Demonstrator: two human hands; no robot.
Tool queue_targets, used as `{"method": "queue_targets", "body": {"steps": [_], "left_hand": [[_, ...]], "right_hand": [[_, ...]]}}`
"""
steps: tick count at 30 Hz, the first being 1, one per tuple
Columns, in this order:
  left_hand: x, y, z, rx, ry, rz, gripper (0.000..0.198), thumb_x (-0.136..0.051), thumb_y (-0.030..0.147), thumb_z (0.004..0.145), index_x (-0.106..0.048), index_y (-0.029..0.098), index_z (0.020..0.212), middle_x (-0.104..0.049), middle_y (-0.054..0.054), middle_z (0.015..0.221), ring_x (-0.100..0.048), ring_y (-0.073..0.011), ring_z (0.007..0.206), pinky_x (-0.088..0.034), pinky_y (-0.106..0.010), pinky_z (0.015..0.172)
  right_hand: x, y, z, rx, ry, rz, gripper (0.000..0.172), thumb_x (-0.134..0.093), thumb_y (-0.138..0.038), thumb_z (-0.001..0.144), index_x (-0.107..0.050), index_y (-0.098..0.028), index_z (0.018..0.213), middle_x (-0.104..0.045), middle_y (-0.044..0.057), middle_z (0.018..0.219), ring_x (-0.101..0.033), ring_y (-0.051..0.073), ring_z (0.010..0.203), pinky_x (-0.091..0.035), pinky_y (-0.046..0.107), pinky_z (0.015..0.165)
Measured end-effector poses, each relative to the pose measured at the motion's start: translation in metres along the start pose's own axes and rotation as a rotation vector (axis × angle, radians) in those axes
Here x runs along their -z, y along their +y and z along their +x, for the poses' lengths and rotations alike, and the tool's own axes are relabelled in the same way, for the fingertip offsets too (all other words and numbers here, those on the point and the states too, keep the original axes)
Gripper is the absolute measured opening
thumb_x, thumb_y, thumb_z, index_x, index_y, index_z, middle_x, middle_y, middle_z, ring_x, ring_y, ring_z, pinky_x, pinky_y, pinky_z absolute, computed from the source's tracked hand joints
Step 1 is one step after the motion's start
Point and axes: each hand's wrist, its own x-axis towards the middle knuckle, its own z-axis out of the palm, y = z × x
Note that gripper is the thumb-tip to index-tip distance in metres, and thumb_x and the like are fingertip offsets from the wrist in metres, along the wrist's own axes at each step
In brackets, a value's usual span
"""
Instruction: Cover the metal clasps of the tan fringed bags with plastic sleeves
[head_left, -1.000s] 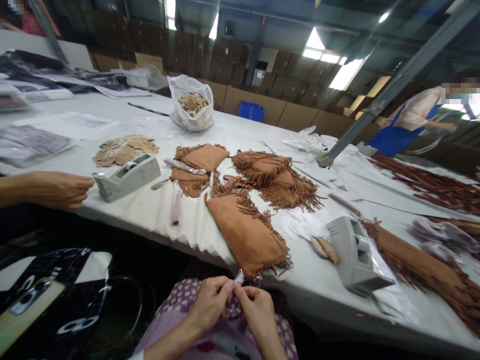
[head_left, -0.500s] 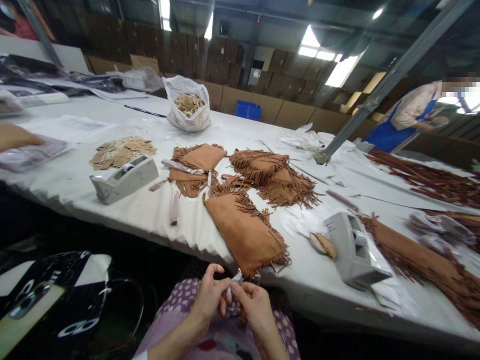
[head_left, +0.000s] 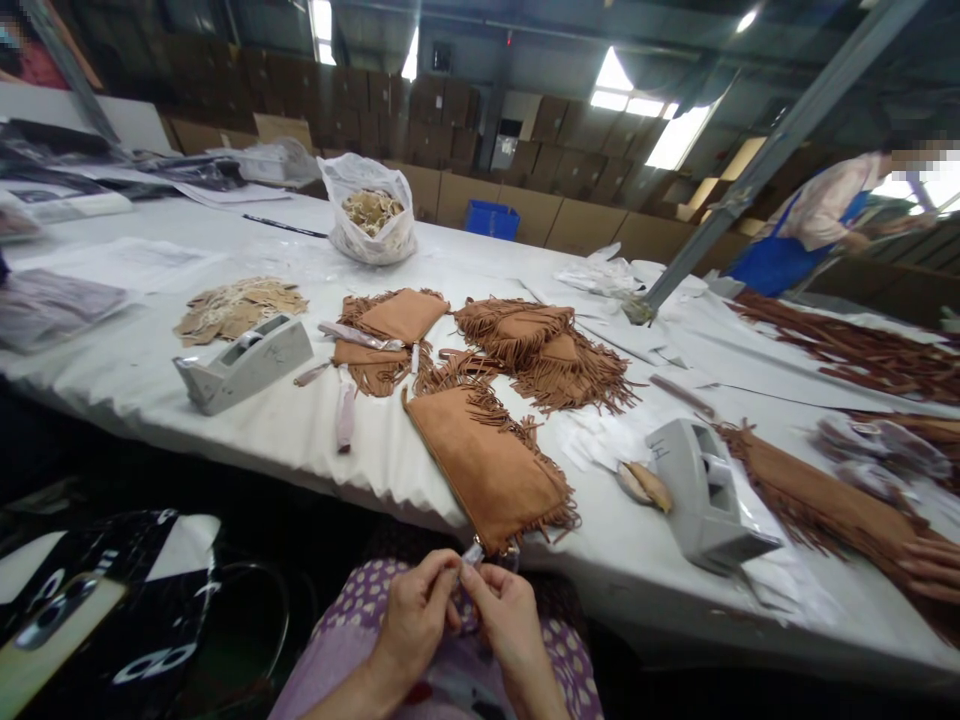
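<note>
A brown fringed pouch (head_left: 487, 465) lies on the table's front edge, one corner pointing down at me. At that corner, near a metal fitting, is a small strap end in whitish wrapping (head_left: 472, 553). My left hand (head_left: 420, 610) pinches this wrapped strap end between thumb and fingers. Close beside it, my right hand (head_left: 508, 612) pinches the same piece, thumb uppermost. The fingertips nearly touch and partly hide what they hold. Behind the pouch lie more fringed pouches (head_left: 536, 335), and to their left another pouch (head_left: 405, 316) with wrapped straps (head_left: 346, 410).
Grey tape dispensers stand left (head_left: 244, 362) and right (head_left: 705, 495). Tan tags (head_left: 236, 308) are piled near a white plastic bag (head_left: 373, 220). Another person's hand (head_left: 934, 568) rests on long brown fringed material (head_left: 832, 490). A metal post (head_left: 765, 170) rises behind.
My left fingers have curled in closer around the wrapped strap end. Another person's arm has left the left edge, and a hand has appeared at the right edge. The far person in blue has shifted.
</note>
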Motion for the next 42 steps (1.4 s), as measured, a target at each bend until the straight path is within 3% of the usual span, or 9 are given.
{"method": "queue_targets", "body": {"steps": [4,12,17,19,23,29,34,37,42], "left_hand": [[0.002,-0.001,0.001,-0.003,0.028,0.017,0.03,-0.058,0.039,0.081,-0.069,0.017,0.099,-0.065,0.0,0.052,-0.061,-0.0151,0.047,-0.049,-0.025,0.058],[0.0,0.004,0.014,0.525,-0.173,-0.553,0.034,-0.074,0.044,0.062,-0.061,0.013,0.061,-0.057,0.002,0.047,-0.045,-0.0058,0.035,-0.037,-0.017,0.038],[0.004,0.012,0.015,0.39,-0.083,-0.363,0.037,-0.066,0.051,0.068,-0.058,0.016,0.06,-0.055,0.002,0.04,-0.046,-0.0083,0.032,-0.033,-0.018,0.036],[0.005,0.013,0.014,0.283,-0.051,-0.225,0.038,-0.061,0.052,0.073,-0.06,0.016,0.064,-0.056,0.002,0.04,-0.048,-0.0101,0.033,-0.034,-0.019,0.037],[0.006,0.013,0.009,0.115,-0.036,0.011,0.035,-0.052,0.047,0.082,-0.065,0.015,0.075,-0.057,0.002,0.041,-0.054,-0.0126,0.038,-0.038,-0.02,0.043],[0.007,0.019,0.002,-0.015,-0.044,0.141,0.032,-0.048,0.038,0.086,-0.067,0.017,0.073,-0.06,0.0,0.048,-0.054,-0.0109,0.039,-0.035,-0.019,0.041],[0.0,0.012,0.003,0.083,-0.023,-0.084,0.026,-0.054,0.045,0.083,-0.055,0.019,0.083,-0.061,0.002,0.055,-0.05,-0.0089,0.037,-0.032,-0.016,0.036],[-0.004,0.007,0.005,0.201,-0.041,-0.332,0.042,-0.062,0.052,0.075,-0.039,0.023,0.094,-0.054,0.009,0.048,-0.039,-0.0064,0.028,-0.024,-0.013,0.03],[0.003,0.013,0.013,0.434,-0.301,-0.686,0.048,-0.071,0.047,0.069,-0.035,0.024,0.09,-0.052,0.01,0.049,-0.025,-0.001,0.026,-0.013,-0.011,0.028]], "right_hand": [[0.001,0.002,-0.001,0.026,-0.008,0.013,0.045,-0.07,-0.057,0.063,-0.061,-0.013,0.06,-0.045,-0.005,0.044,-0.031,0.005,0.038,-0.022,0.019,0.037],[0.008,0.016,0.009,0.14,-0.018,-0.049,0.043,-0.07,-0.055,0.065,-0.065,-0.013,0.065,-0.057,0.0,0.054,-0.043,0.01,0.047,-0.032,0.021,0.044],[0.023,0.008,-0.007,0.22,0.219,-0.279,0.044,-0.056,-0.057,0.076,-0.066,-0.016,0.065,-0.061,0.004,0.057,-0.054,0.016,0.056,-0.039,0.024,0.05],[0.027,0.005,-0.015,0.2,0.273,-0.255,0.041,-0.056,-0.056,0.077,-0.068,-0.016,0.079,-0.065,0.005,0.064,-0.056,0.016,0.056,-0.04,0.024,0.05],[0.015,0.008,-0.021,0.092,0.16,0.028,0.062,-0.061,-0.057,0.072,-0.049,-0.017,0.117,-0.067,0.003,0.069,-0.04,0.008,0.032,-0.03,0.021,0.034],[-0.016,0.015,-0.02,0.12,0.095,0.339,0.074,-0.072,-0.05,0.067,-0.031,-0.024,0.123,-0.068,0.004,0.087,-0.043,0.005,0.033,-0.029,0.018,0.033],[-0.024,0.015,-0.021,0.125,0.075,0.531,0.079,-0.08,-0.039,0.063,-0.029,-0.029,0.123,-0.066,0.004,0.098,-0.043,0.003,0.036,-0.032,0.017,0.035],[-0.026,0.01,-0.025,0.091,0.043,0.643,0.079,-0.08,-0.033,0.064,-0.029,-0.032,0.124,-0.066,0.002,0.098,-0.04,0.001,0.037,-0.029,0.014,0.035],[-0.022,-0.003,-0.033,-0.025,-0.072,0.856,0.068,-0.075,-0.022,0.071,-0.036,-0.035,0.125,-0.06,-0.008,0.075,-0.032,-0.001,0.037,-0.026,0.01,0.036]]}}
